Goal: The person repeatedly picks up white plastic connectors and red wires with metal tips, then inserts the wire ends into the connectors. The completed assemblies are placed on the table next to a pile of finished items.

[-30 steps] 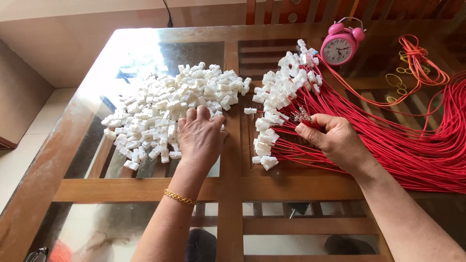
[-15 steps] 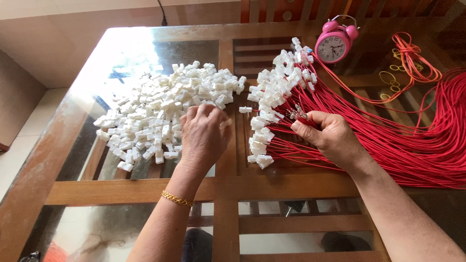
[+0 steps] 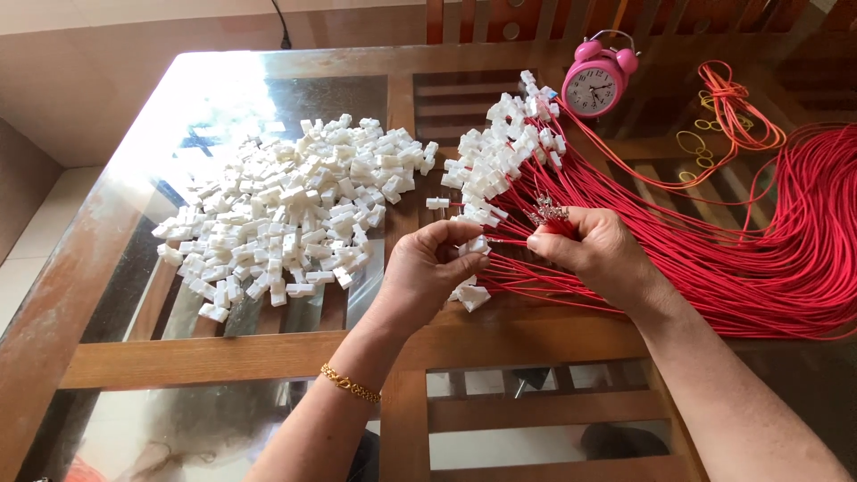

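Observation:
My left hand (image 3: 430, 268) pinches one small white plastic connector (image 3: 478, 245) between thumb and fingers, close to my right hand. My right hand (image 3: 596, 253) grips a bunch of red wires (image 3: 768, 259) near their ends, with metal terminal tips (image 3: 546, 212) sticking up from the fingers. A big heap of loose white connectors (image 3: 295, 207) lies on the glass to the left. A second cluster of white connectors fitted on red wires (image 3: 500, 165) lies just beyond both hands.
A pink twin-bell alarm clock (image 3: 596, 82) stands at the back. Orange wire and yellow rubber bands (image 3: 714, 134) lie at the back right. The glass-topped wooden table (image 3: 268, 357) has its front rail near me. Tiled floor (image 3: 36, 232) shows at the left.
My left hand left the loose heap and moved right, bringing a white connector up to the wire ends held by my right hand. The camera view shifted slightly.

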